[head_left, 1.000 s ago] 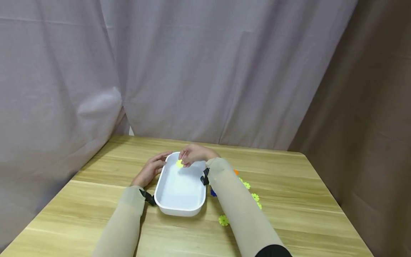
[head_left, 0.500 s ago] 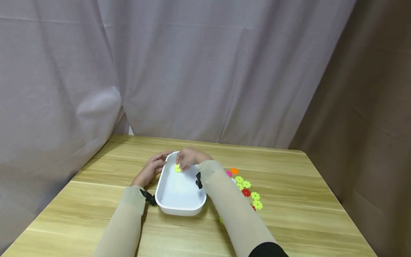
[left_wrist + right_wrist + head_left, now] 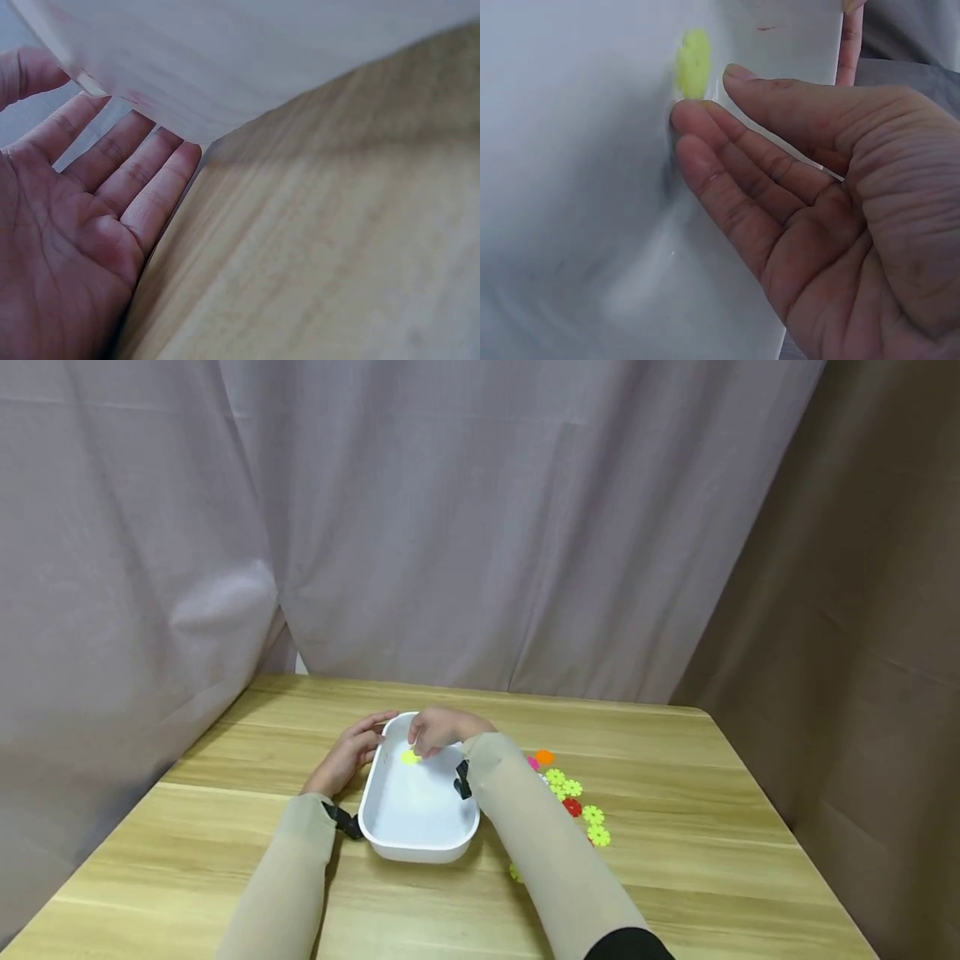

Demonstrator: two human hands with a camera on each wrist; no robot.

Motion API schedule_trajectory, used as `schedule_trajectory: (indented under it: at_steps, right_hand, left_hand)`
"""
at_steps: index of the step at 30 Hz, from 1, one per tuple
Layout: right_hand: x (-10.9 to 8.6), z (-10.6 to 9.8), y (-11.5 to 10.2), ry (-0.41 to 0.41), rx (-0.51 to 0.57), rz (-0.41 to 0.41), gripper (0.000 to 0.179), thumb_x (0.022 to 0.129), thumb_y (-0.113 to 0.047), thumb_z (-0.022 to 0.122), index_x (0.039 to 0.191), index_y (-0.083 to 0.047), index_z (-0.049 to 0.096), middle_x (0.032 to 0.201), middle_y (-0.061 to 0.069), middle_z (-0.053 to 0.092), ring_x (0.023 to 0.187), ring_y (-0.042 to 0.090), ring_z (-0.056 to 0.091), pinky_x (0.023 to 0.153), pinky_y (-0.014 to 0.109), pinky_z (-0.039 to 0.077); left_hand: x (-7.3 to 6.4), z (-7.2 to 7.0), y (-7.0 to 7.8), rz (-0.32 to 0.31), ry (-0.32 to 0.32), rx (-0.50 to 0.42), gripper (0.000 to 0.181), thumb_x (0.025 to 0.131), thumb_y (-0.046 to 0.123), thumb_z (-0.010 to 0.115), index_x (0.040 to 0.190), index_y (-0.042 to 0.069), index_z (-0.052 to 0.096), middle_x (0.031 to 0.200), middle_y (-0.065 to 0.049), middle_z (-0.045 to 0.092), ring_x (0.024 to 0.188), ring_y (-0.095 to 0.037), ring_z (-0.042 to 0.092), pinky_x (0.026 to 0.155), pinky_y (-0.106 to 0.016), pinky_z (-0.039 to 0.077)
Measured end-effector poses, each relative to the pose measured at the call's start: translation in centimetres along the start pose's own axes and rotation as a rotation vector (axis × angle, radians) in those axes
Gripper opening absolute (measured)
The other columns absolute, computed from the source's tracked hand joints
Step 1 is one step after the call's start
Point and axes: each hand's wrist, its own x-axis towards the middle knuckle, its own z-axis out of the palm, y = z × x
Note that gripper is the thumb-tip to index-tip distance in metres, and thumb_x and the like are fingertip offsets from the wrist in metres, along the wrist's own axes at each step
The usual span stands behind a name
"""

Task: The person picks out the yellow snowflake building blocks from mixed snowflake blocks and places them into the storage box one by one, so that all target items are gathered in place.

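Note:
A white rectangular plastic basin [image 3: 420, 814] stands on the wooden table. My left hand [image 3: 345, 760] rests along its left side at the far corner; in the left wrist view the fingers [image 3: 120, 161] lie nearly straight against the outer wall, the thumb near the rim. My right hand [image 3: 444, 731] is inside the far end of the basin. Just past its fingertips a yellow flower-shaped plastic disc [image 3: 694, 64] lies on the basin floor. In the right wrist view the thumb stands apart from the loosely bent fingers, with nothing between them.
Several flower-shaped discs lie right of the basin, partly hidden by the right sleeve [image 3: 551, 843]: yellow-green ones [image 3: 598, 835], a red one [image 3: 572, 807], an orange one [image 3: 544, 757] and a pink one [image 3: 533, 762]. A grey curtain [image 3: 420, 527] hangs behind the table.
My right hand moved slightly left and down into the basin and let go of the yellow disc, which now lies flat. The left hand stayed at the basin's side.

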Motion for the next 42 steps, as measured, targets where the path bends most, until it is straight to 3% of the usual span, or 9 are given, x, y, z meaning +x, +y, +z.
schedule_trajectory:
  at_steps: [6, 14, 22, 29, 35, 39, 42]
  right_hand:
    - [-0.2, -0.1, -0.9, 0.000, -0.052, -0.013, 0.022, 0.091, 0.001, 0.066, 0.112, 0.008, 0.066, 0.092, 0.012, 0.070, 0.083, 0.024, 0.065, 0.081, 0.036, 0.057]
    - [-0.5, -1.3, -2.1, 0.007, -0.151, -0.065, 0.026, 0.089, -0.007, 0.070, 0.113, 0.004, 0.070, 0.093, 0.002, 0.068, 0.081, 0.012, 0.061, 0.073, 0.025, 0.054]
    - [-2.4, -2.6, -2.2, 0.051, -0.150, -0.137, 0.022, 0.094, -0.017, 0.067, 0.112, -0.005, 0.073, 0.101, -0.001, 0.072, 0.097, 0.017, 0.067, 0.083, 0.027, 0.055]
    - [-6.0, -3.2, 1.8, 0.173, 0.081, -0.225, 0.020, 0.095, -0.030, 0.070, 0.109, -0.017, 0.074, 0.098, -0.003, 0.074, 0.104, 0.032, 0.068, 0.088, 0.036, 0.055]
    - [-9.7, -2.8, 6.4, 0.293, 0.167, -0.206, 0.027, 0.096, -0.030, 0.070, 0.114, -0.010, 0.072, 0.101, 0.000, 0.073, 0.100, 0.029, 0.068, 0.091, 0.043, 0.056]
    - [-11.9, -2.8, 9.1, 0.297, 0.192, -0.174, 0.026, 0.097, -0.024, 0.069, 0.113, -0.004, 0.071, 0.103, 0.013, 0.072, 0.099, 0.034, 0.067, 0.090, 0.045, 0.056]
    - [-13.3, -3.2, 10.9, 0.290, 0.153, -0.135, 0.024, 0.096, -0.022, 0.069, 0.112, -0.003, 0.071, 0.104, 0.014, 0.072, 0.097, 0.034, 0.067, 0.088, 0.044, 0.056]
  left_hand:
    - [-0.4, -0.2, 0.4, -0.005, 0.014, 0.006, 0.052, 0.098, 0.002, 0.042, 0.151, 0.002, 0.043, 0.147, -0.026, 0.044, 0.120, -0.022, 0.057, 0.096, -0.029, 0.053]
    - [-0.5, -0.2, 0.5, -0.020, 0.005, 0.005, 0.053, 0.098, 0.001, 0.042, 0.151, 0.004, 0.043, 0.147, -0.025, 0.044, 0.121, -0.022, 0.057, 0.096, -0.029, 0.053]
    - [-0.6, -0.4, 0.1, -0.033, -0.001, 0.002, 0.053, 0.098, 0.003, 0.043, 0.152, 0.003, 0.042, 0.147, -0.025, 0.044, 0.122, -0.024, 0.056, 0.096, -0.028, 0.052]
    - [-0.6, -0.6, -0.1, -0.040, 0.017, 0.012, 0.055, 0.096, 0.005, 0.046, 0.151, 0.006, 0.045, 0.146, -0.023, 0.047, 0.126, -0.031, 0.054, 0.098, -0.030, 0.052]
    - [-0.6, -0.7, -0.1, -0.029, 0.002, 0.007, 0.055, 0.096, 0.005, 0.046, 0.151, 0.005, 0.044, 0.146, -0.026, 0.046, 0.129, -0.036, 0.052, 0.100, -0.033, 0.051]
    - [-0.5, -0.6, -0.1, -0.026, -0.001, 0.013, 0.055, 0.096, 0.004, 0.045, 0.151, 0.004, 0.043, 0.147, -0.026, 0.045, 0.131, -0.038, 0.049, 0.101, -0.034, 0.050]
    - [-0.4, -0.6, 0.0, -0.026, 0.000, 0.018, 0.055, 0.097, 0.004, 0.044, 0.152, 0.004, 0.042, 0.148, -0.026, 0.044, 0.132, -0.039, 0.047, 0.102, -0.034, 0.050]
